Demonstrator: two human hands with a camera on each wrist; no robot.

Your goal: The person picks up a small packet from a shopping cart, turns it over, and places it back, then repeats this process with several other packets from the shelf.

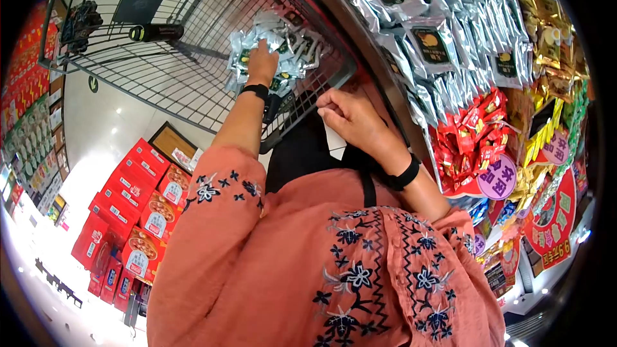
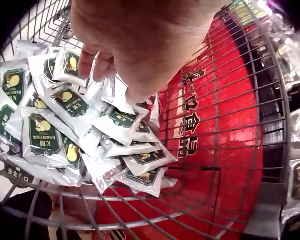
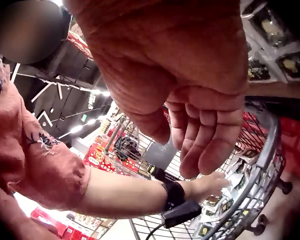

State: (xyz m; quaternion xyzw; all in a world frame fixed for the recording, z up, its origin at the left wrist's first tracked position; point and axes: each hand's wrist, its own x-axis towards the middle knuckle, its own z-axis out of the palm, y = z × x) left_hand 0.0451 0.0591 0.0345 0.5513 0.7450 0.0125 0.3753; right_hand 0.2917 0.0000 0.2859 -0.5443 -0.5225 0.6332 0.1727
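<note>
My left hand (image 1: 262,64) reaches down into a wire shopping cart (image 1: 186,99), over a heap of silver snack packets (image 1: 299,48) with dark green labels. In the left wrist view, the left hand's fingers (image 2: 104,65) are bent loosely and stand apart from the thumb. Fingertips and thumb overlap the upper packets (image 2: 121,125) in that view. My right hand (image 1: 353,119) is outside the cart, near its handle end and in front of the body. The right hand's fingers (image 3: 205,142) hang loosely curled, with nothing in them.
At the right, a display holds rows of matching silver packets (image 1: 430,45), red-wrapped snacks (image 1: 472,135) and gold packs (image 1: 553,45). A dark cylindrical object (image 1: 157,33) lies at the cart's left side. Red boxes (image 1: 122,199) are stacked on the left.
</note>
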